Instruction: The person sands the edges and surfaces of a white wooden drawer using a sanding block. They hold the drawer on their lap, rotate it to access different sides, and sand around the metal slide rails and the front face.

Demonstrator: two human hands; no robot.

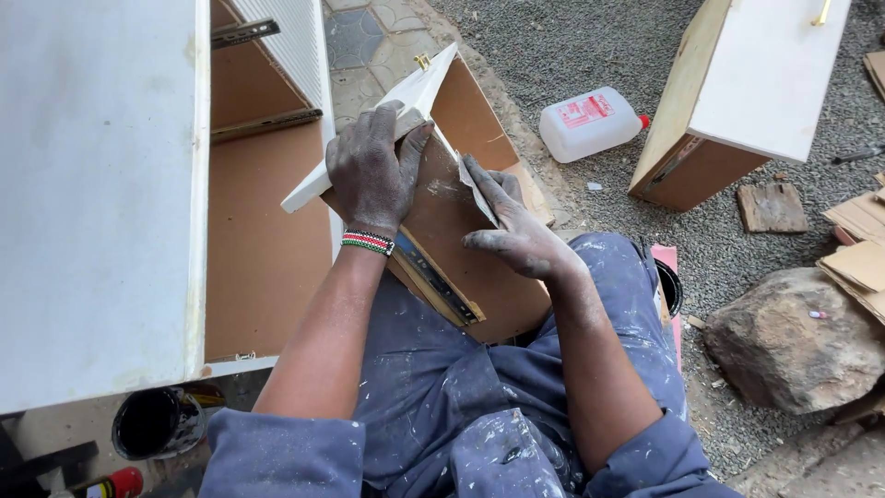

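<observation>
A wooden drawer (461,258) with a white front panel rests tilted on my lap, its brown underside and a metal slide rail (441,281) facing up. My left hand (371,171) grips the white front edge of the drawer near its top. My right hand (516,226) presses a small piece of sandpaper (477,194) against the drawer's brown side, fingers spread over it. Both hands are dusty grey.
A white cabinet carcass (101,194) with open brown bays stands at left. A second drawer (737,92) lies on the gravel at upper right, beside a white plastic jug (590,122). A large rock (793,346), cardboard scraps (857,240) and a black tin (152,422) lie around.
</observation>
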